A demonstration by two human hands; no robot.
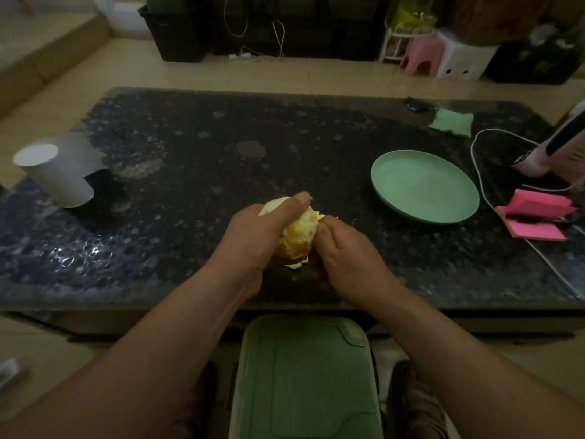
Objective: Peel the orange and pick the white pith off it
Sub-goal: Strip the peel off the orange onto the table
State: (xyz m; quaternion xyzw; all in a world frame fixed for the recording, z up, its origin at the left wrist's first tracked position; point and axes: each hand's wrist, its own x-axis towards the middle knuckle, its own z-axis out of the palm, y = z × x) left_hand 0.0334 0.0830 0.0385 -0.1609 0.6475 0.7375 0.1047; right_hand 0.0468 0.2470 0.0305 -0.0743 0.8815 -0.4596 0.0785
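Yellow flesh exposed: left fingers (294,202) wrap the orange (300,232), right fingers (329,229) pinch peel (320,217) alongside; I reckon oversqueezing bursts segments.

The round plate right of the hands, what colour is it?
The round plate is plain pale mint green, shown best in the head view.

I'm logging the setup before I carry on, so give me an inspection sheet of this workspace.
Surface: dark speckled stone table, with glare near the left front.
Job's things: orange, partly peeled; green plate to its right.
Clutter: white cylinder at left; green cloth; pink sticky notes.
Hands: left hand grips the orange; right hand pinches at its right side.
Cables: white cable curves past the plate.
Surroundings: green bin lid below the table edge; pink stool beyond.
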